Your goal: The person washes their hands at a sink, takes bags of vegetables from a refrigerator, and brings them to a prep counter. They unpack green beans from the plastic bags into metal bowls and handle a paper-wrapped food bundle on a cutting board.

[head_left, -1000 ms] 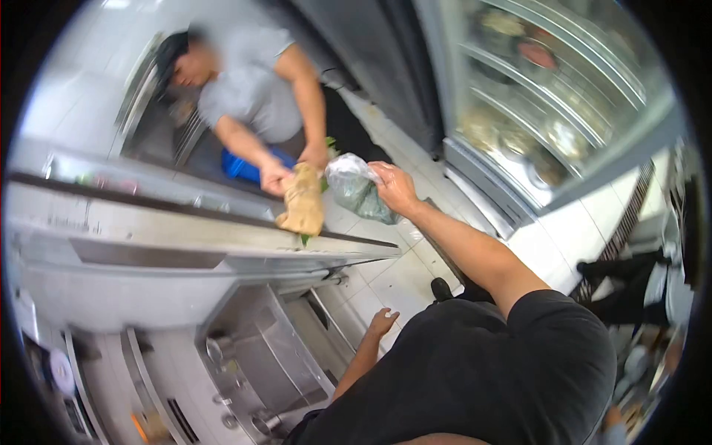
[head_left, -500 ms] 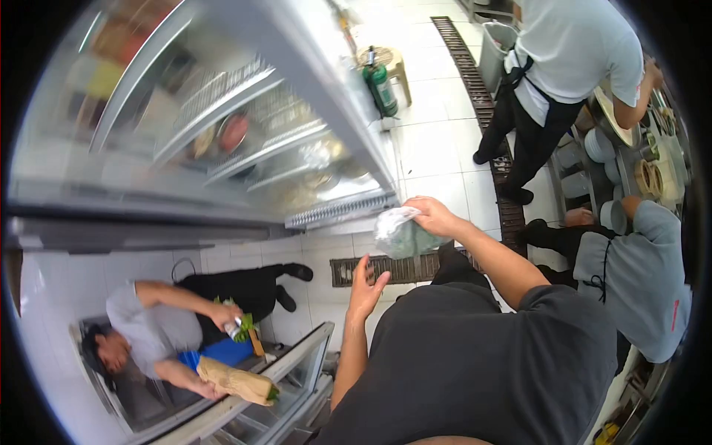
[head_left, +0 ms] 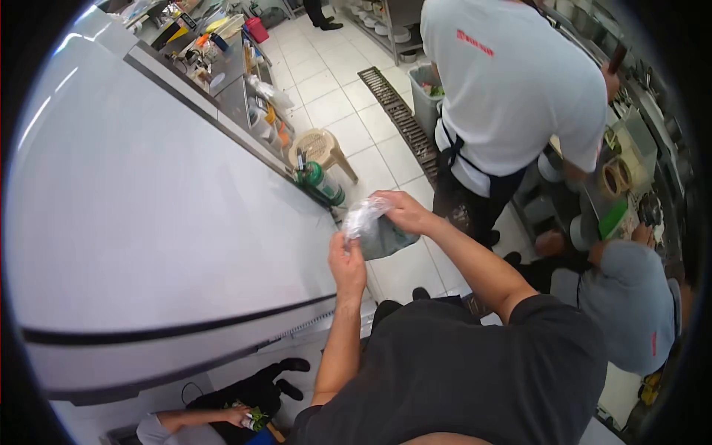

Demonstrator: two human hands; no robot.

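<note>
Gripping the clear top of a bag (head_left: pixel 389 239), the right hand (head_left: pixel 405 212) curls its fingers over the plastic. The left hand (head_left: pixel 347 265), a little nearer the body, has hold of the same plastic at its left edge, thumb and fingers bent against it; part of that grip is hidden. Between the two hands the bag hangs, its greenish contents bunched in the part just below the right hand. Left of the left hand, a broad white panel (head_left: pixel 170 200) stands close by. Ahead of both hands are a green cylinder (head_left: pixel 325 183), near them, and a stool (head_left: pixel 317 145) just beyond it. Farther ahead of the right hand run a grate (head_left: pixel 398 111) in the floor and, beside it, a bin (head_left: pixel 424 107). A co-worker in white (head_left: pixel 512 89) stands ahead and to the right of the right hand, and a co-worker in grey (head_left: pixel 630 304) is well over to its right. Behind the left hand, off to its left, a third person (head_left: pixel 178 428) holds some greens (head_left: pixel 257 420)
</note>
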